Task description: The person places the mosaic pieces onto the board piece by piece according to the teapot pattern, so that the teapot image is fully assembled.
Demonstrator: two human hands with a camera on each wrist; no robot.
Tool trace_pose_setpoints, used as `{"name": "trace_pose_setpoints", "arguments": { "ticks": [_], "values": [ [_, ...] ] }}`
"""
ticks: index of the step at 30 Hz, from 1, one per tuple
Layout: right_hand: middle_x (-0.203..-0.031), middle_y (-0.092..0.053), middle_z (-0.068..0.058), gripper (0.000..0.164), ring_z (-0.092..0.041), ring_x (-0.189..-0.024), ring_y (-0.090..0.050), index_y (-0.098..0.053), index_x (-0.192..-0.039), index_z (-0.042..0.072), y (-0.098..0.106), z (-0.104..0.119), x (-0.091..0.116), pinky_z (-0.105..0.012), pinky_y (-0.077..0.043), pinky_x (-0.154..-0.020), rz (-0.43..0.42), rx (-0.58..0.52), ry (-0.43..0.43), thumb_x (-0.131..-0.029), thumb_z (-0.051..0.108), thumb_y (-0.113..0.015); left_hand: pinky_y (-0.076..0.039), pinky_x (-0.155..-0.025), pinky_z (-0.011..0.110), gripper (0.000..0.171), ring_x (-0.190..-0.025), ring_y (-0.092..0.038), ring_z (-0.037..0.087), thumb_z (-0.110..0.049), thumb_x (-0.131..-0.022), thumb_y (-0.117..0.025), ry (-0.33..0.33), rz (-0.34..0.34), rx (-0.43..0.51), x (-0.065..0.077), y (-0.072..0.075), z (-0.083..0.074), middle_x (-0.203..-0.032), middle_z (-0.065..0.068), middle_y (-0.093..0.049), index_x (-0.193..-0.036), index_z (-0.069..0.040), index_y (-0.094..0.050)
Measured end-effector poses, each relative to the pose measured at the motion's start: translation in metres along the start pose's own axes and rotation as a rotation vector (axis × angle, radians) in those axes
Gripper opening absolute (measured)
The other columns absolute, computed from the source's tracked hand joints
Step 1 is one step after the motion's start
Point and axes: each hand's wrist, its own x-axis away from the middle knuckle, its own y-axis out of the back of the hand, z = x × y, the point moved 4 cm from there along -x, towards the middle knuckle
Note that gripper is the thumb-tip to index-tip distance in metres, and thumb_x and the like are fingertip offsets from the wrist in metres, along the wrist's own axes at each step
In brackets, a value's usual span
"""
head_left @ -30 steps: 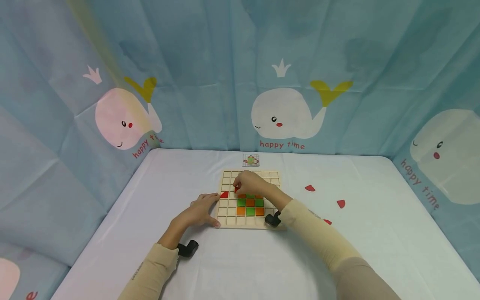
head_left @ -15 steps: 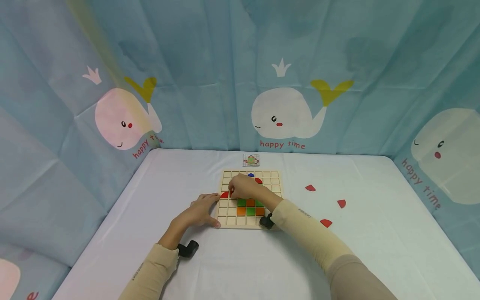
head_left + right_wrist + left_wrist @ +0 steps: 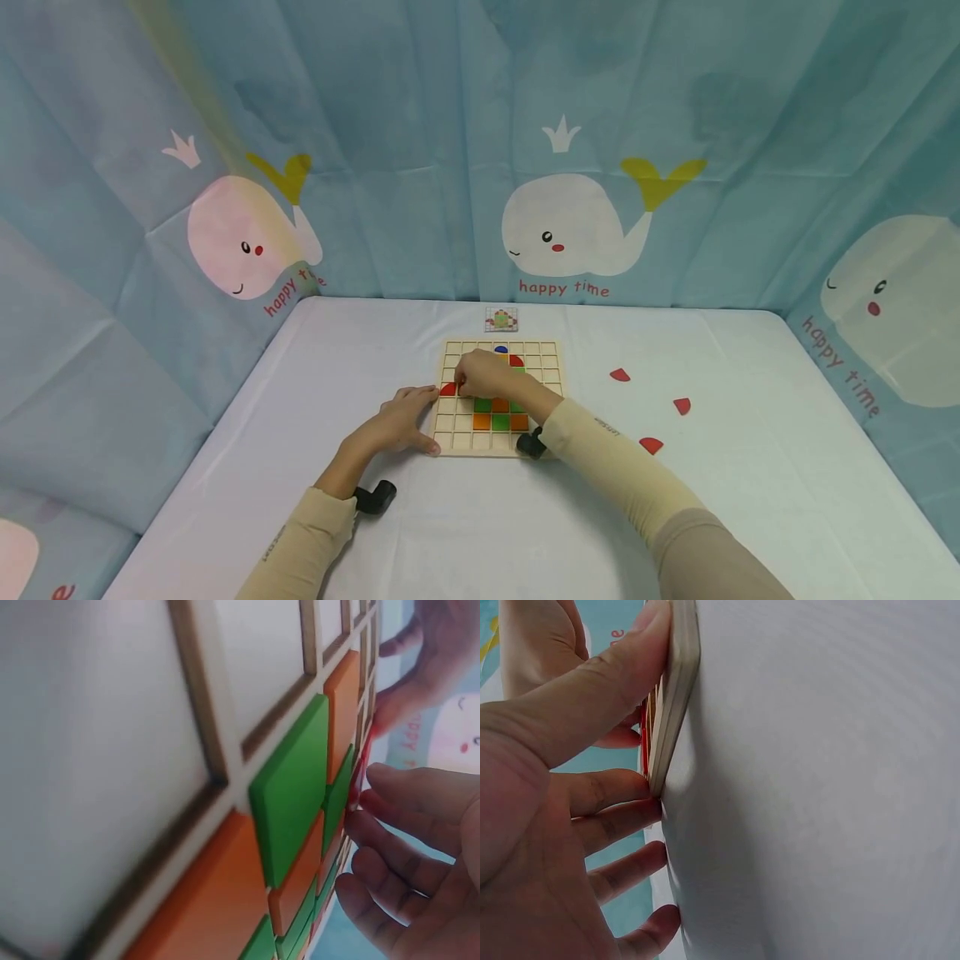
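A wooden grid board lies on the table, with green and orange square tiles in its middle cells. My right hand is over the board's left half. In the right wrist view, its thumb and index finger pinch a red quarter-circle piece low at the grid; the fingers partly hide it. Just left of there, another red quarter-circle sits in a cell at the board's left side. My left hand rests against the left edge, fingers extended, thumb touching the near left corner.
Several red quarter-circles lie loose on the right of the table, including one red piece near my right sleeve. A small pattern card lies behind the board. Printed curtains enclose the table's back and sides.
My right hand has moved left and slightly nearer with the red quarter-circle, to beside the leftmost red piece. It is almost still over the last half second. The left hand stays put.
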Motion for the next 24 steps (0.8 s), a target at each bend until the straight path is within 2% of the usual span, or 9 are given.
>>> {"name": "trace_pose_setpoints", "arguments": {
  "ticks": [3,8,13,16,24],
  "values": [
    [-0.1,-0.073,-0.004,0.019,-0.016,-0.089,-0.061,-0.075,-0.105,0.008,0.001,-0.006,0.003,-0.029,-0.053,-0.086,0.008,-0.048,-0.011,-0.091,0.018,-0.068,-0.027,-0.11,0.064,0.099,-0.143,-0.029,0.038,-0.032,-0.067,-0.088,-0.003,0.0,0.002,0.0,0.0,0.0,-0.156,0.013,-0.036,-0.148,-0.006,-0.039],
    [-0.104,-0.073,-0.007,0.023,-0.019,-0.095,-0.066,-0.073,-0.109,0.004,0.014,-0.02,0.017,-0.033,-0.054,-0.088,-0.036,-0.109,-0.002,-0.092,0.017,-0.065,-0.026,-0.111,0.064,0.099,-0.143,-0.028,0.038,-0.031,-0.068,-0.088,0.001,0.001,0.008,0.001,-0.001,0.001,-0.157,0.013,-0.035,-0.149,-0.006,-0.038],
    [-0.098,-0.07,-0.008,0.022,-0.017,-0.086,-0.062,-0.074,-0.107,0.003,0.038,-0.034,0.044,-0.03,-0.053,-0.079,-0.081,-0.162,0.018,-0.091,0.015,-0.067,-0.027,-0.111,0.063,0.098,-0.143,-0.029,0.038,-0.031,-0.068,-0.088,0.003,-0.005,0.005,0.001,-0.002,0.001,-0.157,0.013,-0.034,-0.149,-0.006,-0.038],
    [-0.096,-0.069,-0.008,0.022,-0.017,-0.084,-0.06,-0.074,-0.106,0.002,0.052,-0.044,0.06,-0.028,-0.052,-0.076,-0.11,-0.151,0.008,-0.091,0.015,-0.067,-0.026,-0.112,0.063,0.098,-0.143,-0.028,0.038,-0.029,-0.068,-0.089,0.004,-0.009,0.011,0.002,0.0,0.0,-0.157,0.013,-0.035,-0.149,-0.006,-0.039],
    [-0.101,-0.07,-0.008,0.023,-0.024,-0.094,-0.061,-0.074,-0.108,0.003,0.071,-0.088,0.109,-0.038,-0.053,-0.083,-0.168,-0.128,-0.139,-0.09,0.017,-0.068,-0.026,-0.112,0.063,0.097,-0.143,-0.028,0.038,-0.029,-0.069,-0.088,-0.002,-0.01,0.013,0.003,0.001,-0.001,-0.157,0.014,-0.035,-0.149,-0.006,-0.039]
  ]
}}
